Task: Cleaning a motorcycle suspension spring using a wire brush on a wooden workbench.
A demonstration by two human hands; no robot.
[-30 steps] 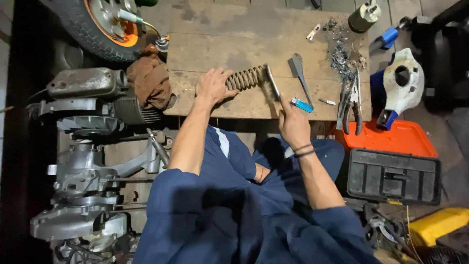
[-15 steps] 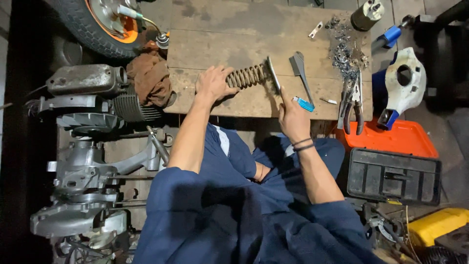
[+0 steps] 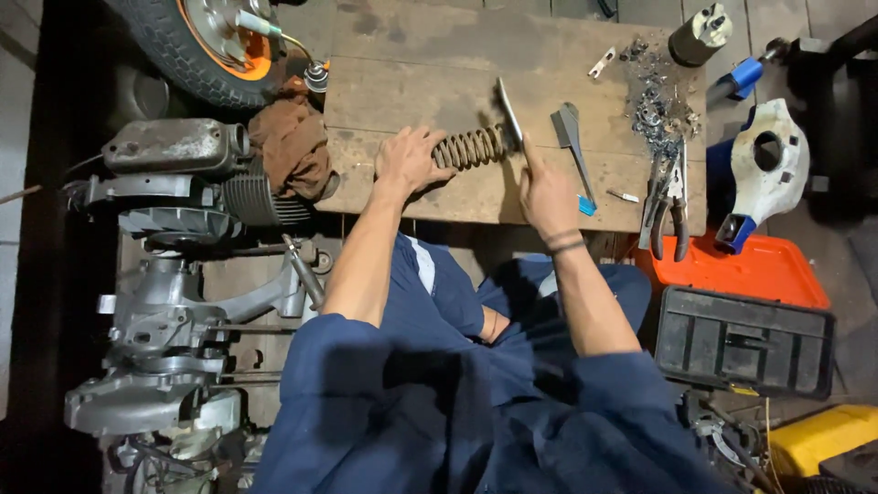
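While the left hand (image 3: 409, 161) clasps the coil spring (image 3: 468, 146) (lying flat), the right hand (image 3: 546, 187) touches its end.

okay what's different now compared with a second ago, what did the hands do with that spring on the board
The right hand has moved up from the near edge of the wooden board to the flat metal plate at the end of the rusty coil spring; whether it grips the plate is unclear. The spring has shifted slightly. The left hand stays on the spring's other end. The grey scraper and pliers lie as before.

Left hand (image 3: 410, 160) grips coil spring (image 3: 468, 146) (rusty) on wooden board (image 3: 412, 82).
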